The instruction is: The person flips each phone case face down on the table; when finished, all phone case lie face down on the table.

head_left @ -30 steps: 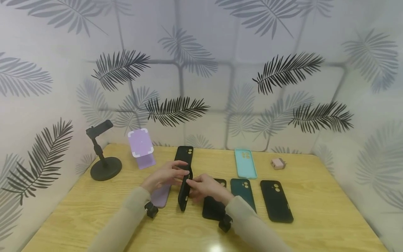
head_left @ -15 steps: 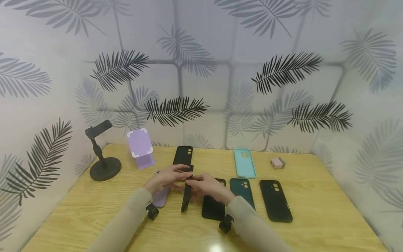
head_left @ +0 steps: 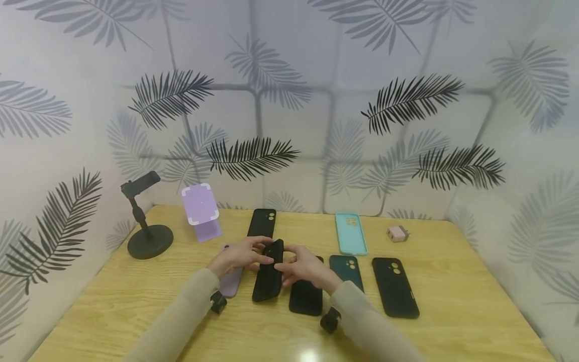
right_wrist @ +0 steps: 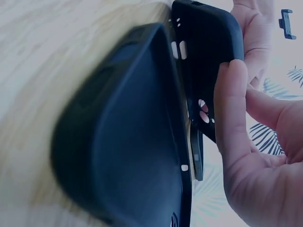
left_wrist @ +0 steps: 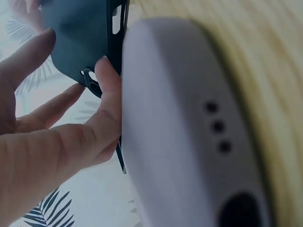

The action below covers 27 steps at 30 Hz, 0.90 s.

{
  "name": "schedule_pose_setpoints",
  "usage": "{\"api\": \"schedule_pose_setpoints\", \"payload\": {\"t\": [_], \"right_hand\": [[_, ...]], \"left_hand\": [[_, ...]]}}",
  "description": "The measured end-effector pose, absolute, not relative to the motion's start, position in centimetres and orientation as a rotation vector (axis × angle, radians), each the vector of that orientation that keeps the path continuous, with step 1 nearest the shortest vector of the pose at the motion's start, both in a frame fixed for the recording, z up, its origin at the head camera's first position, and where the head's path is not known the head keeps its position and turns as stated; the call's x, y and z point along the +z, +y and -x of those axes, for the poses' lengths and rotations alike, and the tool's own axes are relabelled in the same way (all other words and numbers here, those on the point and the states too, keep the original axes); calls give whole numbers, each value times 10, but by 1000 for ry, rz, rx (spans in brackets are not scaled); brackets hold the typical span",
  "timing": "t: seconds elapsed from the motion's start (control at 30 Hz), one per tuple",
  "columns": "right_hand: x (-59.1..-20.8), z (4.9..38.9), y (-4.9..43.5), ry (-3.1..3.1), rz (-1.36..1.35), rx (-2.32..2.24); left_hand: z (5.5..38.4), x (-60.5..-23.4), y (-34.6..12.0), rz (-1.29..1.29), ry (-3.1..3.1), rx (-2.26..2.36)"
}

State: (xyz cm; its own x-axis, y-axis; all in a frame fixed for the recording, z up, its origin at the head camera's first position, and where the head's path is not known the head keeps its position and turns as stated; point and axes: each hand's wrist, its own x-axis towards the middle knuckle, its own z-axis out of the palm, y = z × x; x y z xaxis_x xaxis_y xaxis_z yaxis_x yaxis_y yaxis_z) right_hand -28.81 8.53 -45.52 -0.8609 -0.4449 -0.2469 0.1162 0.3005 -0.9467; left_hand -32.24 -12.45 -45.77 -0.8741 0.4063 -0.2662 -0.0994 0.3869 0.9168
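Note:
Both hands hold a black phone case [head_left: 268,281] tilted up at the middle of the table. My left hand [head_left: 244,253] grips its upper left side; the left wrist view shows thumb and fingers around the case [left_wrist: 78,35] by its camera cutout. My right hand [head_left: 304,267] pinches the opposite edge, and the right wrist view shows fingertips [right_wrist: 235,73] over the rim. Camera holes and side slots show in the held case [right_wrist: 208,56]. A lavender phone case [head_left: 231,281] lies beside the left hand, and another black case [head_left: 306,299] lies under the right wrist.
Farther back lie a black case [head_left: 261,223] and a turquoise case [head_left: 351,235]. To the right are a dark teal case [head_left: 346,271], a black case [head_left: 395,289] and a pink charger plug [head_left: 397,234]. A black stand [head_left: 151,241] and a purple stand [head_left: 201,206] occupy the back left.
The held case has turned from nearly edge-on to show its broad face to the head view. My right hand has shifted slightly right; the cases on the table stay put.

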Motion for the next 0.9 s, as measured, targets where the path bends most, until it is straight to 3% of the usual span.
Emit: {"api": "schedule_pose_setpoints", "payload": {"t": [0.9], "right_hand": [[-457, 291, 81, 2351, 320, -1256]], "left_hand": [[312, -447, -124, -318, 2562, 1151]]}}
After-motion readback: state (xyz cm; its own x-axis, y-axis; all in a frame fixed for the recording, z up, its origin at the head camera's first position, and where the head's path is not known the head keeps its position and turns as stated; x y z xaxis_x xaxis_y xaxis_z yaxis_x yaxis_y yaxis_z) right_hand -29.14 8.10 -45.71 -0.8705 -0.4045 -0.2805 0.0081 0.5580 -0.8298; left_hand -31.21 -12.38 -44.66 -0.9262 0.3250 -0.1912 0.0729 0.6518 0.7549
